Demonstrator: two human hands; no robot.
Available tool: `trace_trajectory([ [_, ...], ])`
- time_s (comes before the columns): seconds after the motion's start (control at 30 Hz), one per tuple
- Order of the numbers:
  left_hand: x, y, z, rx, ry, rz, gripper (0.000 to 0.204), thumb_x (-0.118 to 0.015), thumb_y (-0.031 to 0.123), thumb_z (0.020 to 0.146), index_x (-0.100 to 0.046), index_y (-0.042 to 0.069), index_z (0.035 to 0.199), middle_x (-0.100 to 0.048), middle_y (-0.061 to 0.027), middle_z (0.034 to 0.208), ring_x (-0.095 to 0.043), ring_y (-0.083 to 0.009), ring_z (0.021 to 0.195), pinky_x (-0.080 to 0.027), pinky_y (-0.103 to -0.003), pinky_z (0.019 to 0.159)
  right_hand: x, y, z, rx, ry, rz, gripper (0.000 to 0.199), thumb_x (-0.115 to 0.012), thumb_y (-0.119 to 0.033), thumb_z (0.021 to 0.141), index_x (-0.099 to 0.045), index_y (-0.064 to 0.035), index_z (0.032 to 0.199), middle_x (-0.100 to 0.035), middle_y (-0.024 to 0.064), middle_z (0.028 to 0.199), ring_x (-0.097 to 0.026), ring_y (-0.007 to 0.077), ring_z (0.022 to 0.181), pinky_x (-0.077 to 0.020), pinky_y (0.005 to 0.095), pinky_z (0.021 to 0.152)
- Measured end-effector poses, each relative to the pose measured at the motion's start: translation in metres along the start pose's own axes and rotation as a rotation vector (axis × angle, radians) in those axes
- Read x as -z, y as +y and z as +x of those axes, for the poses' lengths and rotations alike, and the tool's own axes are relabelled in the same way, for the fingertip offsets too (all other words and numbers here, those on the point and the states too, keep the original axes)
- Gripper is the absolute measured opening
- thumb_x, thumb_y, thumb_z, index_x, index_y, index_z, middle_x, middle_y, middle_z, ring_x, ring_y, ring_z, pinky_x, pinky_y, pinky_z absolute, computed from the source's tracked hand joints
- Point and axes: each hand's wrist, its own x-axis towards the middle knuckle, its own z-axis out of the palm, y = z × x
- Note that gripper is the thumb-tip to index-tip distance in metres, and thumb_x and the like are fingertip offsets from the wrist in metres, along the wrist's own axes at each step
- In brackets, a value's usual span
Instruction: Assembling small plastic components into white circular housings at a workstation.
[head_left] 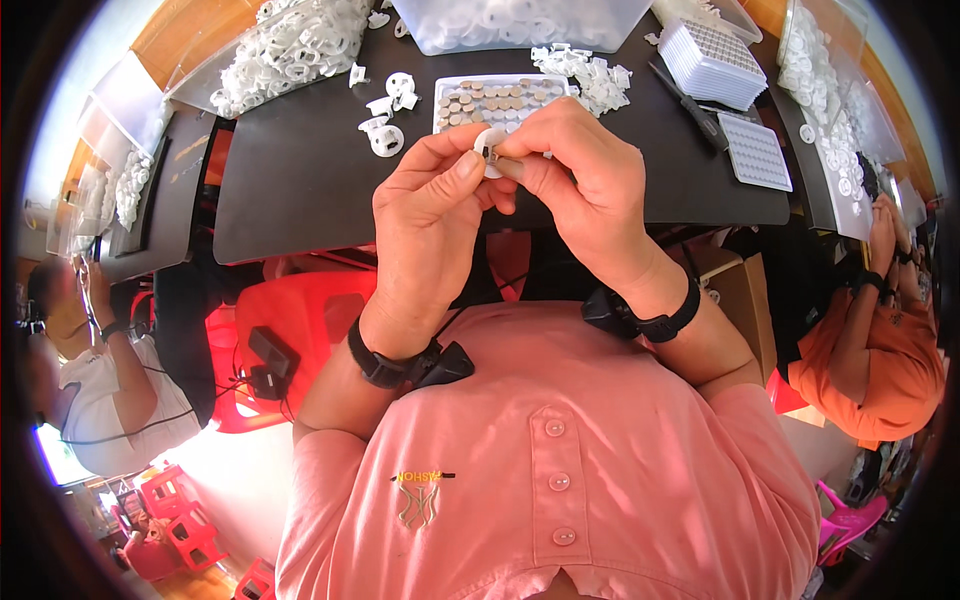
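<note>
Both my hands meet over the near part of the dark table, around a small white round plastic part (489, 141). My left hand (428, 205) pinches it between thumb and forefinger. From the other side, my right hand (590, 175) has its thumb and forefinger closed at the part; a small metallic-looking bit shows there, too small to name. Just beyond my fingers stands a white tray (440, 123) with rows of small round metal discs (497, 97). Several loose white plastic parts (386, 138) lie left of the tray, and a heap of small white pieces (598, 82) lies right of it.
Clear bins of white plastic parts stand at the back left (290, 60) and back middle (520, 22). At right are stacked white trays (712, 62), a dark pen-like tool (690, 105) and a single tray (756, 152). People sit working at both sides. A red stool (290, 320) stands left.
</note>
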Motion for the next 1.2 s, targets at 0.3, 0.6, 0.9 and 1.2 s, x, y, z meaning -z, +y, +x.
trace_trajectory([
  [0.3,0.006,-0.002,-0.006,-0.004,0.012,0.094,0.029,-0.064,0.012,0.096,-0.061,-0.006,0.120,-0.068,-0.0149,0.106,-0.064,-0.0236,0.083,-0.052,-0.036,0.071,-0.005,-0.023,0.002,-0.547,-0.012,0.444,0.009,-0.065,0.008,0.087,-0.058,0.0020,0.088,-0.061,0.0038,0.073,-0.061,0.0118,0.059,-0.0495,0.0250,0.056],
  [0.6,0.019,0.004,-0.011,0.057,-0.023,-0.063,0.023,-0.063,0.010,0.095,-0.063,-0.004,0.113,-0.069,-0.0171,0.100,-0.067,-0.0245,0.081,-0.053,-0.036,0.067,0.029,-0.047,0.024,-0.334,-0.278,0.141,0.013,-0.064,-0.003,0.086,-0.063,-0.0009,0.099,-0.066,0.0023,0.087,-0.059,0.0074,0.075,-0.0419,0.0208,0.060],
  [0.9,0.035,0.005,-0.005,0.110,-0.160,-0.192,0.032,-0.061,0.015,0.094,-0.063,-0.004,0.120,-0.067,-0.0221,0.099,-0.065,-0.0283,0.079,-0.052,-0.037,0.063,0.081,-0.096,0.069,0.184,-1.256,0.671,0.020,-0.053,-0.019,0.093,-0.069,-0.0078,0.085,-0.065,0.0067,0.087,-0.062,0.0166,0.067,-0.0413,0.0265,0.047],
  [1.2,0.027,-0.002,-0.013,0.182,-0.236,-0.009,0.033,-0.065,0.018,0.085,-0.063,-0.006,0.108,-0.063,-0.0248,0.090,-0.063,-0.0245,0.066,-0.051,-0.033,0.047,0.089,-0.021,0.081,-0.387,-0.373,-0.069,0.011,-0.065,-0.003,0.088,-0.068,0.0001,0.098,-0.062,-0.0013,0.082,-0.056,0.0070,0.075,-0.0415,0.0225,0.065],
])
